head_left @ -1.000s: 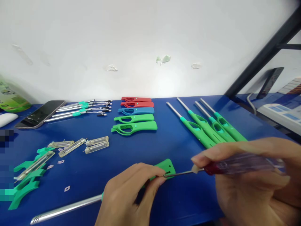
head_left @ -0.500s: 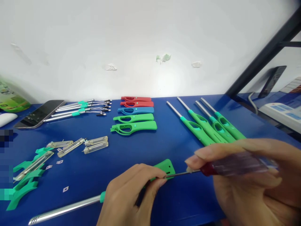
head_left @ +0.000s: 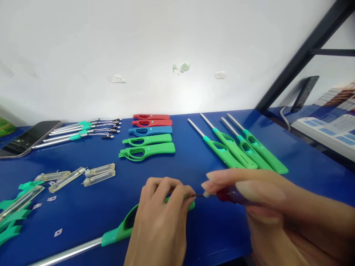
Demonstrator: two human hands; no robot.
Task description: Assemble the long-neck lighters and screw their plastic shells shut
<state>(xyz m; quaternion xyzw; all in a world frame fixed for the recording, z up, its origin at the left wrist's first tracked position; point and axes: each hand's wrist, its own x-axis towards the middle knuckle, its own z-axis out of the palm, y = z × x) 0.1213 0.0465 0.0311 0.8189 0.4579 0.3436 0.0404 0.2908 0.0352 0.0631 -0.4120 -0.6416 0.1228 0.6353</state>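
On the blue worktop (head_left: 91,210), a row of curved plastic handle shells (head_left: 159,148), two red, one blue and two green, is laid out. In front of the row, a long lighter (head_left: 119,234) with a green plastic handle and a silver metal tube is held by the left hand (head_left: 159,220), with its grip wrapped around the handle. In front and to the right of the row, a screwdriver (head_left: 227,195) with a dark red end and a thin metal shaft is pinched by the grip of the right hand (head_left: 277,218). The shaft is pointed at the left fingertips, where its tip is hidden. Right of the row, four more green lighters (head_left: 262,151) are lined up on a slant. Left of it, thin silver tubes with wires (head_left: 76,136) are laid; farther left, a black phone (head_left: 30,136) is placed. In front and left of the row, clear plastic tanks (head_left: 100,177) and little white squares (head_left: 58,232) are scattered.
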